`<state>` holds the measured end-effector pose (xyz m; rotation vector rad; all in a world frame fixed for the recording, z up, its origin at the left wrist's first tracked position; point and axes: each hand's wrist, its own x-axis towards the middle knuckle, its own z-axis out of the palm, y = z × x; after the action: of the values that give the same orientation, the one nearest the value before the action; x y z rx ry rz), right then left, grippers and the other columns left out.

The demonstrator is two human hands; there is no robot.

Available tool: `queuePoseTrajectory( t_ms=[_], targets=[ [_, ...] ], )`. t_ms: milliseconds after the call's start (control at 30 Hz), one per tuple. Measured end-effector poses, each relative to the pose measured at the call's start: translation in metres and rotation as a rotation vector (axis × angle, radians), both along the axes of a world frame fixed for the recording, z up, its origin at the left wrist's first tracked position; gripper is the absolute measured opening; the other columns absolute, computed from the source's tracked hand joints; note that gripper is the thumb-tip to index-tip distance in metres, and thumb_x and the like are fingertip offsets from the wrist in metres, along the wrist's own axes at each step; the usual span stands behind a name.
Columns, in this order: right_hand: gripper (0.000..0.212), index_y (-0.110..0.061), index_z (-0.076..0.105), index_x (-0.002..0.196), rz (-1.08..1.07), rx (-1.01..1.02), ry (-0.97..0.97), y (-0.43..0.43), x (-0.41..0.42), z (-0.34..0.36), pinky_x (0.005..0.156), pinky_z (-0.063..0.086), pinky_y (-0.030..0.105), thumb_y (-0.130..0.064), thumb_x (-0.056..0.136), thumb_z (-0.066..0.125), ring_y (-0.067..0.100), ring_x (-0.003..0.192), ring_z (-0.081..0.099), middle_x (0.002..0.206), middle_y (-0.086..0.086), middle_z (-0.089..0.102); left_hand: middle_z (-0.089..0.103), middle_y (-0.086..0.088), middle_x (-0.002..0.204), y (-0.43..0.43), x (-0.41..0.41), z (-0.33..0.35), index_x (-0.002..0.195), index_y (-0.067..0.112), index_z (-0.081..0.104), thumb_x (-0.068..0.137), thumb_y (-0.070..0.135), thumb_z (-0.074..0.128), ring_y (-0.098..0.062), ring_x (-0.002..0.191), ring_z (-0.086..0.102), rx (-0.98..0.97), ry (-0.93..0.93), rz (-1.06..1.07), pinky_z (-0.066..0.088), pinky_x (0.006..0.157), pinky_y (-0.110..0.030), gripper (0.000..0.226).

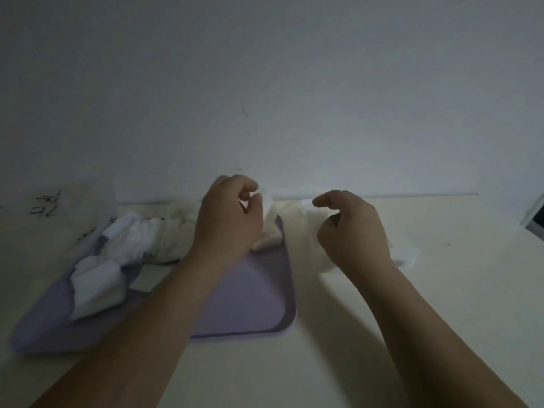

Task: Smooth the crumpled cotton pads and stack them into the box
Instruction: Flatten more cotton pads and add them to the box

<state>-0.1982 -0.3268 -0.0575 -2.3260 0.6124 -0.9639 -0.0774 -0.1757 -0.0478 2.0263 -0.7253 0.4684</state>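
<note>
Looking like a dim, plain room at home: cream table sitting against a bare white wall, pen scribbles showing on it at left, lilac tray lying on the table.

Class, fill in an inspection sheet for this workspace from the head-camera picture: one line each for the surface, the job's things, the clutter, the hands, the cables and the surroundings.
Surface: cream table; a purple tray lies on its left half.
Job's things: crumpled cotton pads heaped on the tray's left and far side; one flat pad beside them; a pale box-like shape behind the right hand, too dim to confirm.
Clutter: nothing seen.
Hands: left hand pinches a white pad; right hand loosely curled, appears to hold nothing.
Cables: nothing seen.
Surroundings: plain wall; dark marks at the left; dim light.
</note>
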Motion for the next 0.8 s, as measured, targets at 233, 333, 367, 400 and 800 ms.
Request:
queuePoseTrajectory(
  t_ms=[233,333,367,400,800],
  targets=[
    [0.058,-0.018,0.073,0.12,0.304,0.12,-0.088,0.042,0.008,-0.015,0.097,0.053,0.023,-0.008,0.074,0.038,0.007,0.107,0.066,0.115,-0.008,0.073,0.045,-0.001,0.158,-0.014,0.041,-0.003,0.155,0.028,0.038,0.098,0.037,0.057,-0.022,0.142,0.046,0.383,0.302,-0.122,0.037,0.116,-0.035,0.061],
    [0.052,-0.031,0.065,0.119,0.323,0.223,-0.085,0.045,0.007,-0.015,0.091,0.044,0.005,-0.018,0.077,0.037,-0.014,0.102,0.059,0.109,-0.027,0.064,0.058,0.002,0.144,-0.012,0.036,-0.006,0.144,0.037,0.048,0.092,0.043,0.058,-0.02,0.125,0.058,0.437,0.317,-0.188,0.051,0.105,-0.039,0.054],
    [0.053,-0.031,0.062,0.124,0.326,0.243,-0.093,0.046,0.006,-0.015,0.092,0.042,0.004,-0.024,0.078,0.036,-0.015,0.103,0.057,0.112,-0.029,0.061,0.063,0.005,0.135,-0.007,0.032,-0.008,0.141,0.036,0.051,0.088,0.047,0.06,-0.018,0.116,0.062,0.411,0.315,-0.199,0.055,0.097,-0.038,0.054],
    [0.059,-0.026,0.061,0.132,0.334,0.241,-0.099,0.047,0.007,-0.016,0.096,0.042,0.008,-0.031,0.079,0.035,-0.013,0.108,0.055,0.119,-0.025,0.06,0.065,0.008,0.127,0.0,0.029,-0.009,0.138,0.035,0.054,0.084,0.05,0.062,-0.014,0.108,0.064,0.371,0.31,-0.214,0.057,0.088,-0.036,0.057],
    [0.045,-0.03,0.06,0.132,0.468,0.16,0.113,0.071,0.021,-0.048,0.092,0.06,0.045,-0.026,0.087,0.058,0.017,0.113,0.068,0.124,-0.007,0.068,0.063,0.016,0.114,0.098,0.008,-0.046,0.117,0.039,0.057,0.064,0.028,0.094,-0.001,0.095,0.067,0.157,0.271,-0.186,0.057,0.082,-0.021,0.065]
  ],
)
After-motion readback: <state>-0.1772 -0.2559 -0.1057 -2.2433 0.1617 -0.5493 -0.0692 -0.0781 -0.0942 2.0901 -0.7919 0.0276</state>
